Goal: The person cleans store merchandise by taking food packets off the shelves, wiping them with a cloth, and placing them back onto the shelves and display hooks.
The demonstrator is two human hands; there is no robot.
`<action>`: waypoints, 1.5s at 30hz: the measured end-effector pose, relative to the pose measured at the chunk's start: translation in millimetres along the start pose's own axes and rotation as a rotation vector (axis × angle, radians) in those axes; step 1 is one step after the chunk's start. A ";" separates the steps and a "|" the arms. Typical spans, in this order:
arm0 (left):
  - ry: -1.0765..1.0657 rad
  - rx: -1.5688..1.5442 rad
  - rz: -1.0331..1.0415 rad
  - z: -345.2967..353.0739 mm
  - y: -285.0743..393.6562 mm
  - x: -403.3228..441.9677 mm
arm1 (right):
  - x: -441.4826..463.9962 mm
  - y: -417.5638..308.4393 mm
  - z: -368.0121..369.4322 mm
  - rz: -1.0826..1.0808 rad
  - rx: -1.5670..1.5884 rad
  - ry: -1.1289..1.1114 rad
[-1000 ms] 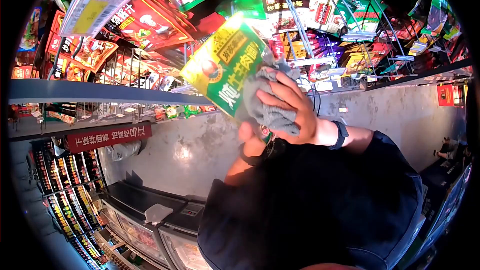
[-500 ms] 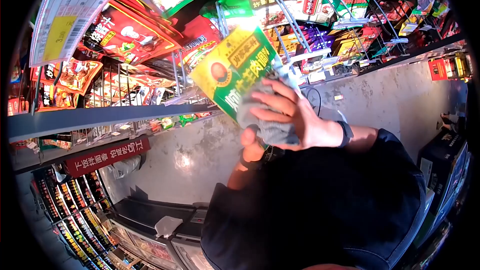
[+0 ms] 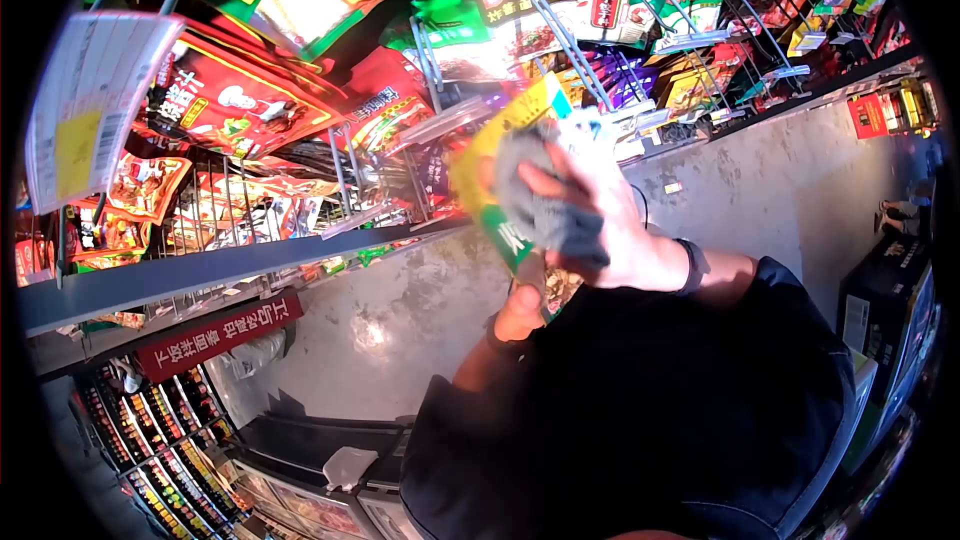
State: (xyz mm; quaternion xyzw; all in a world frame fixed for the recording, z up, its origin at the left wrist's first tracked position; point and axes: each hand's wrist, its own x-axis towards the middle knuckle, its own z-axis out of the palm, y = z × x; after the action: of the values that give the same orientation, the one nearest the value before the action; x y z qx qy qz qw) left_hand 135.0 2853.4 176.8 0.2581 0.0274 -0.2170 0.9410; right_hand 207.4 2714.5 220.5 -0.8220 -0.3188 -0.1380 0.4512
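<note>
A yellow and green seasoning packet (image 3: 478, 168) is held up in front of me, tilted. My left hand (image 3: 520, 312) grips its lower end, with the thumb on the front. In my right hand (image 3: 625, 230) is a bunched grey cloth (image 3: 560, 218), pressed against the packet's front and covering much of its print. The right fingers are curled over the cloth and slightly blurred. Behind the packet, red seasoning packets (image 3: 250, 95) hang from the rack.
More packets in several colours, including a white and green one (image 3: 605, 2), hang on metal hooks. A large price card (image 3: 95, 105) juts out at upper left. A dark shelf rail (image 3: 200, 275) runs below the rack. Freezer cabinets (image 3: 310, 460) stand at lower left on the grey floor (image 3: 400, 330).
The cloth has moved up over the packet's front, hiding more of its lettering. The packet has turned and sits slightly lower and to the right. The view has shifted a little.
</note>
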 end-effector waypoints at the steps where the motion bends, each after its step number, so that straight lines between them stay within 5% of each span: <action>1: 0.012 -0.082 0.021 3.5 1.3 4.9 | -4.0 -5.1 -2.3 0.013 -0.011 -0.063; 4: -0.068 -0.536 0.101 -0.5 2.0 15.1 | -24.3 -10.2 3.6 -0.077 -0.030 -0.108; 7: -0.363 -1.097 0.066 -0.3 -16.1 27.2 | -45.6 -9.2 4.3 -0.115 -0.059 -0.125; 12: -0.384 -1.099 0.067 23.4 -16.1 29.6 | -18.8 1.0 -9.7 -0.114 -0.085 -0.032; 18: -0.173 -0.421 0.150 27.8 -23.6 24.3 | -10.3 25.3 -29.6 -0.028 -0.038 0.043; 21: -0.452 -0.750 0.222 33.1 -32.1 43.2 | -20.2 20.9 -31.8 0.014 -0.022 0.065; 24: -0.141 -0.170 0.167 38.9 -14.8 36.6 | -41.9 19.4 -29.4 0.015 0.051 0.015; 25: -0.104 -0.179 0.168 38.6 -13.4 37.5 | -42.1 13.4 -33.0 0.029 0.041 -0.036; 27: -0.350 -0.609 0.275 38.1 -26.9 53.0 | -58.4 15.9 -34.3 -0.038 0.034 -0.072; 36: -0.149 -0.172 0.229 32.6 -62.2 81.3 | -41.3 13.5 -75.8 -0.166 0.011 0.033; 38: -0.167 -0.170 0.219 39.2 -67.6 83.2 | -39.0 5.3 -87.0 0.000 0.324 0.023; 40: -0.187 -0.173 0.202 46.2 -73.0 85.5 | -42.8 9.3 -95.5 -0.111 0.168 0.044; 42: -0.207 -0.204 0.176 53.8 -74.1 86.6 | -69.2 10.5 -79.8 -0.039 0.531 0.133; 45: -0.262 -0.285 0.126 64.1 -73.7 86.4 | -78.7 15.5 -92.4 -0.271 0.114 0.092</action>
State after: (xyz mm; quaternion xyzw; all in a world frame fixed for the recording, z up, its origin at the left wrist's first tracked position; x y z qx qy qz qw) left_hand 178.1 2730.6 183.2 0.0933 -0.0811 -0.1833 0.9753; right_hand 163.4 2600.4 221.2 -0.7373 -0.4132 -0.2168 0.4884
